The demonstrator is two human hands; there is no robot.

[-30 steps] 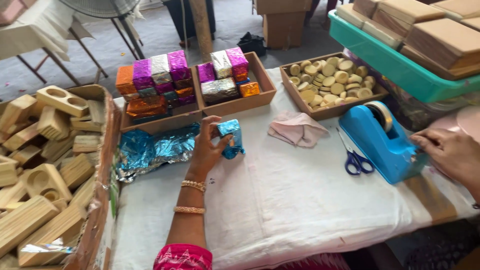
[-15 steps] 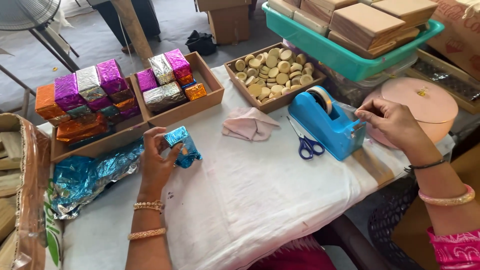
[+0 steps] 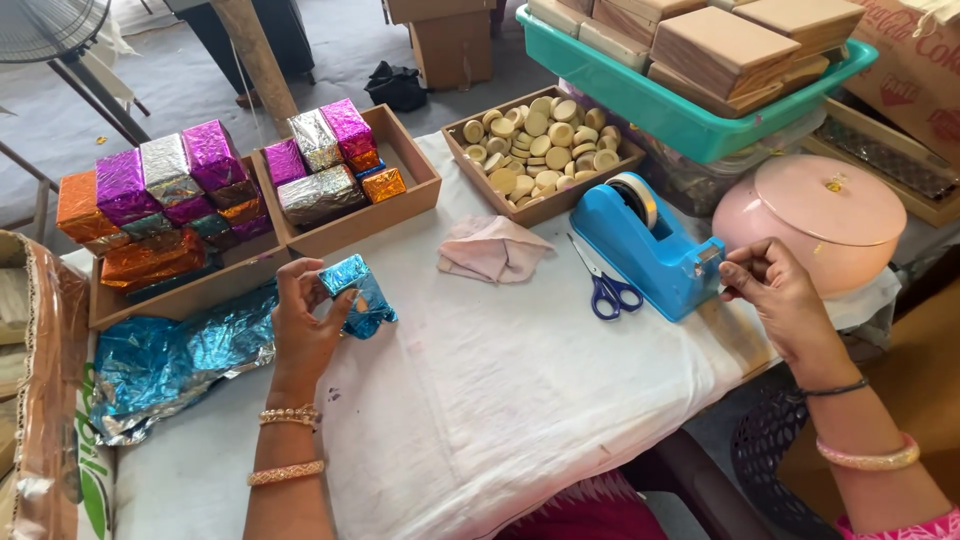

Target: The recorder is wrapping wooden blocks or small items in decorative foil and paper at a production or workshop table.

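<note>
The left hand (image 3: 305, 325) holds a small block wrapped in shiny blue foil (image 3: 355, 295). Its fingers (image 3: 330, 310) are clamped on the block, with the thumb on the near side and the other fingers behind it. The block is held up just above the tabletop (image 3: 520, 380), which has a white cloth over it. Loose foil hangs from the block on the far side from the palm. Just to the left of these fingers lies a crumpled sheet of blue foil (image 3: 170, 365). Beyond them stand two wooden trays. The left tray (image 3: 180, 295) holds blocks wrapped in orange, purple and silver foil, and the right tray (image 3: 410, 190) holds a few more. The right hand (image 3: 775, 295) is at the front end of a blue tape holder (image 3: 655, 250). Its fingers (image 3: 735, 275) are pinched together right at the cutting end, and the tape is too thin to see. Just to the left of these fingers lie blue-handled scissors (image 3: 605, 290), and farther left a folded pink cloth (image 3: 490, 250). Beyond the tape holder is a wooden box of round wooden discs (image 3: 540, 145). Just behind the right hand sits a round pink lid (image 3: 835, 215), and a green tub of wooden boxes (image 3: 690, 110) is farther back.
</note>
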